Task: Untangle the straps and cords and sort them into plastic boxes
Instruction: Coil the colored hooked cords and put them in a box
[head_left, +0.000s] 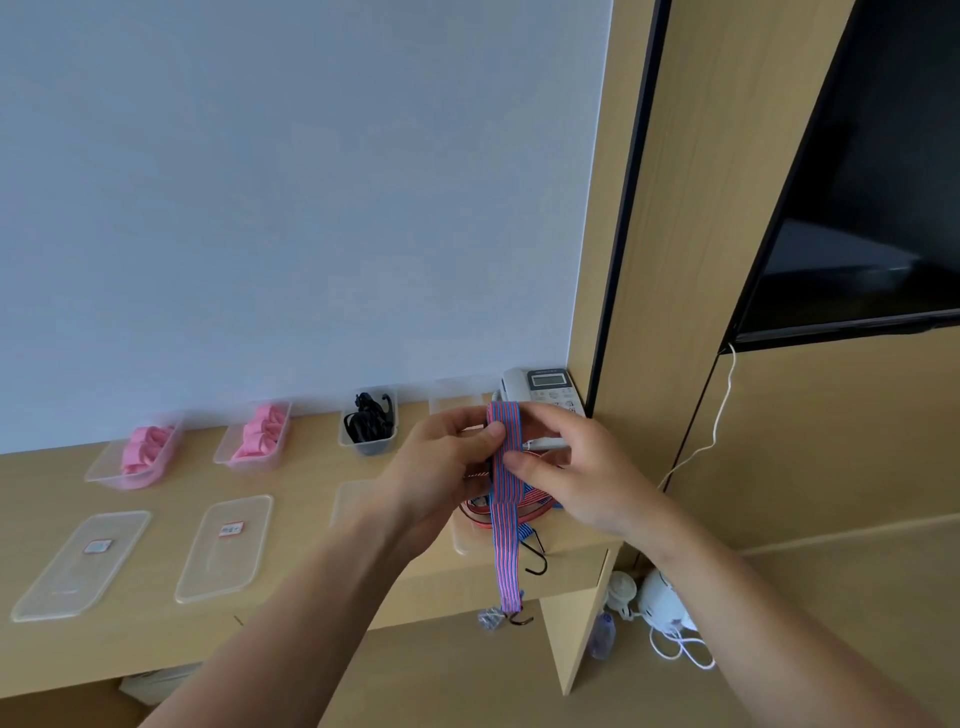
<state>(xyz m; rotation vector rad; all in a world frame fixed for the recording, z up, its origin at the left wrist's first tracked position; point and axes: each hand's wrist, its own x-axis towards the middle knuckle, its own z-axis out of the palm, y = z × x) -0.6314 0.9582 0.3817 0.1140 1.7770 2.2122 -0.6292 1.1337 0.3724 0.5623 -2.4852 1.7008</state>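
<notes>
Both hands, left (447, 457) and right (566, 467), pinch striped strap (506, 519) at frame centre; its hooked end dangles past bench (291, 618) edge.

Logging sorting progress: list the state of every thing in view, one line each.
striped strap, folded over, hooked end hanging past the edge of the desk
left hand, pinching the strap
right hand, pinching the strap
left pink-strap box, open, filled
right pink-strap box, open, filled
black-cord box, open, filled
labelled lids, off, lying flat
television, screen dark
</notes>
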